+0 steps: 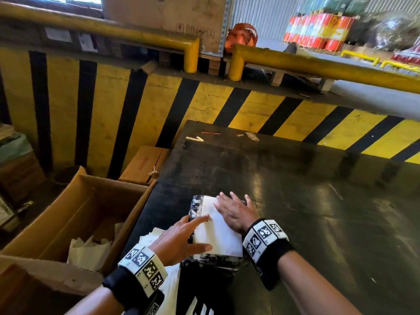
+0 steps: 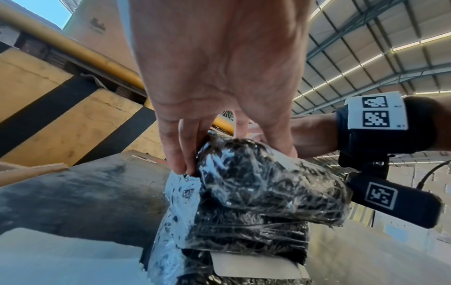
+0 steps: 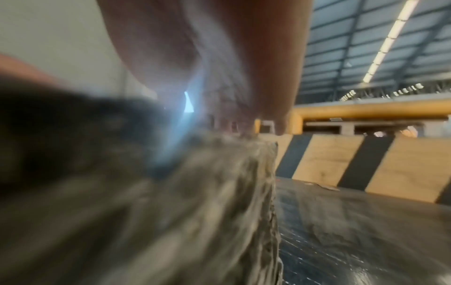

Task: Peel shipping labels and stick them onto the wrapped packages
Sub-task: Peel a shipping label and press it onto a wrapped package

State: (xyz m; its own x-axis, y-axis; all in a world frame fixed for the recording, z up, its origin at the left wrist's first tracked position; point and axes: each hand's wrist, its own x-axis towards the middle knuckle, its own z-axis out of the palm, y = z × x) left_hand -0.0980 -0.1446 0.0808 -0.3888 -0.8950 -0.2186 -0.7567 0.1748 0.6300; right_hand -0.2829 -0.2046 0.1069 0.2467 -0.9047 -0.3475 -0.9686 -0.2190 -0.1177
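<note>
Pressing flat, two hands, left hand (image 1: pixel 179 242) and right hand (image 1: pixel 235 212), fingers straight, on one label (image 1: pixel 216 235), one wrapped package (image 2: pixel 256 192)

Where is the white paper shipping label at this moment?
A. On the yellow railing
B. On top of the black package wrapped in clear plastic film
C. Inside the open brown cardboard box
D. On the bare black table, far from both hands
B: the white paper shipping label lies on top of the black package wrapped in clear plastic film, with the right hand flat on it and the left hand touching its edge.
</note>
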